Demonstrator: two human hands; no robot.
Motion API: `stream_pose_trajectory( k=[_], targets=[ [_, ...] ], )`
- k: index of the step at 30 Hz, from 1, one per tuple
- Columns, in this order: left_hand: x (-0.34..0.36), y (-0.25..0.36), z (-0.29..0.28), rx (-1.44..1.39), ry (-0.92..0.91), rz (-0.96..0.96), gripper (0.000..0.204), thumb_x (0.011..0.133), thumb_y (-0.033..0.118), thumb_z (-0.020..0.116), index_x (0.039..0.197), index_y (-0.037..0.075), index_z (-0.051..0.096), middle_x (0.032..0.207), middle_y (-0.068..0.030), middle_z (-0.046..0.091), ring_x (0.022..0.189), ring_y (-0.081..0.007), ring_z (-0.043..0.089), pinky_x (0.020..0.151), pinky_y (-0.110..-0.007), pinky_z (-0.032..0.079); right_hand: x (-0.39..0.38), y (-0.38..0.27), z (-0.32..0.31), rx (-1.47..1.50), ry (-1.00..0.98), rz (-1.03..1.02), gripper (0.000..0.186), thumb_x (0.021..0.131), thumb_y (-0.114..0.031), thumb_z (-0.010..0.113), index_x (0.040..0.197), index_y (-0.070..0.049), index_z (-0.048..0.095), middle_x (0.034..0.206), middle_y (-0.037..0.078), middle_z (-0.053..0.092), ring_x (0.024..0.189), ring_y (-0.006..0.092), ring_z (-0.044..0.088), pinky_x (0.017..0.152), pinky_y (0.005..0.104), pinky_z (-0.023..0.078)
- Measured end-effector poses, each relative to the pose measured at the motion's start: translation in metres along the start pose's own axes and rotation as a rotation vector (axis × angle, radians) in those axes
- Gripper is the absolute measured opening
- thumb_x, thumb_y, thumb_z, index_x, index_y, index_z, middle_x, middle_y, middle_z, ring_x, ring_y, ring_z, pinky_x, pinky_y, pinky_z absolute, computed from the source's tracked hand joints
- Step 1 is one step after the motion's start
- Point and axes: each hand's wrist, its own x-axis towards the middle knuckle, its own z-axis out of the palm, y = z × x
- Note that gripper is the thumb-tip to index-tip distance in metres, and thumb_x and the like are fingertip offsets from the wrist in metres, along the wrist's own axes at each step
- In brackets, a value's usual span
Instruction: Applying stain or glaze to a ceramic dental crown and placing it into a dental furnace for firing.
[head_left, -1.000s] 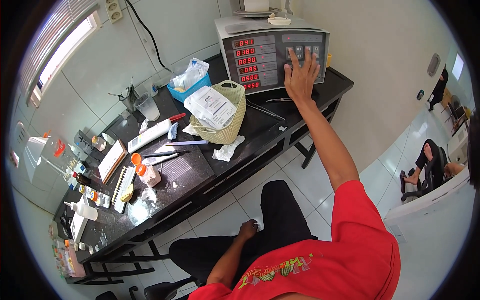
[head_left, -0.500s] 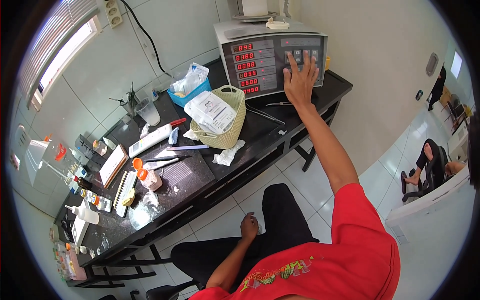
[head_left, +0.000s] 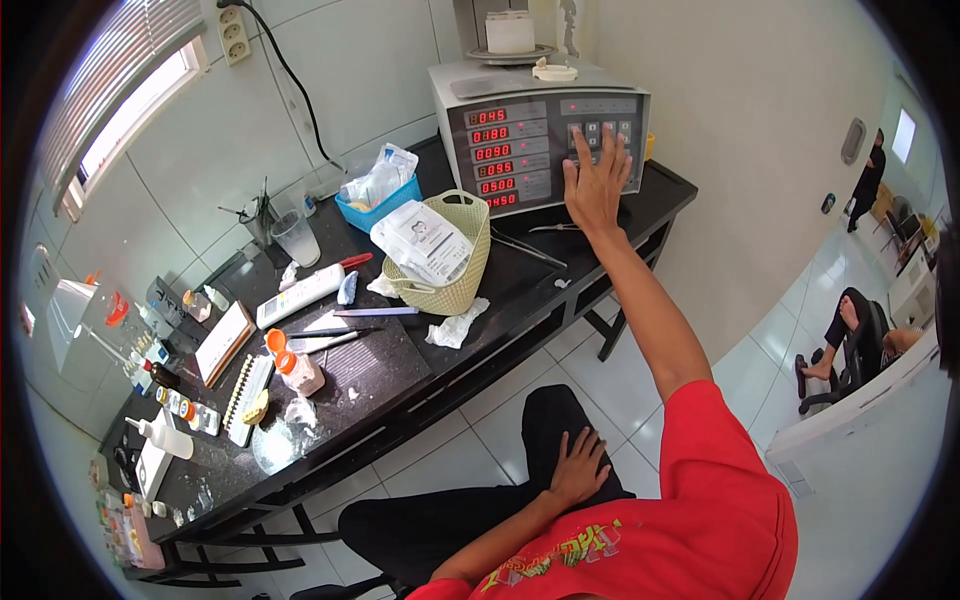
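Observation:
My right hand reaches out with fingers spread, fingertips on the button pad of a grey benchtop machine that shows rows of red digits. It holds nothing. My left hand lies flat on my thigh, on black trousers, fingers apart and holding nothing. The machine stands at the right end of a black worktop.
A woven cream basket holding paper packets sits left of the machine, with metal tweezers beside it. A blue tray, a cup, pens, small bottles and a tooth shade guide crowd the left. Another person sits at far right.
My right hand has stayed at the machine's button pad, shifting only slightly. My left hand stays on my thigh. The view has tilted a little.

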Motion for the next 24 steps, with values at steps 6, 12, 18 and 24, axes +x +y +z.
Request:
stream_pose_trajectory(
  k=[6,12,18,24],
  targets=[
    [0.049,-0.024,-0.027,0.144,0.154,-0.249,0.047,0.081,0.038,0.071,0.113,0.004,0.06,0.112,-0.0146,0.053,0.109,-0.0317,0.047,0.086,-0.048,0.038,0.0,0.005,-0.004,-0.003,-0.008,0.003,0.051,0.098,-0.031,0.055,0.147,-0.024,0.045,0.157,0.02,0.024,0.145,0.0465,0.018,0.113,0.0673,0.016],
    [0.077,-0.073,-0.047,0.289,0.135,-0.525,0.047,0.083,0.039,0.072,0.113,0.004,0.061,0.12,-0.0144,0.052,0.116,-0.0316,0.048,0.088,-0.049,0.046,0.001,0.004,-0.003,0.015,-0.01,0.009,0.051,0.098,-0.031,0.055,0.147,-0.024,0.045,0.157,0.02,0.025,0.145,0.0462,0.017,0.113,0.0676,0.016],
    [0.086,-0.075,-0.047,0.423,-0.077,-0.422,0.041,0.084,0.036,0.072,0.109,0.005,0.063,0.113,-0.0124,0.06,0.103,-0.028,0.061,0.074,-0.039,0.058,0.003,0.005,-0.002,0.017,-0.004,0.016,0.049,0.098,-0.032,0.053,0.146,-0.024,0.046,0.157,0.02,0.024,0.146,0.046,0.017,0.114,0.0671,0.015],
    [0.108,-0.129,-0.057,0.245,-0.246,-0.458,0.031,0.091,0.03,0.061,0.104,0.002,0.068,0.103,-0.0167,0.07,0.098,-0.031,0.07,0.079,-0.038,0.058,0.003,-0.001,0.0,0.028,-0.006,0.012,0.048,0.099,-0.034,0.052,0.146,-0.024,0.046,0.157,0.02,0.024,0.146,0.0459,0.016,0.114,0.0669,0.014]
  ],
)
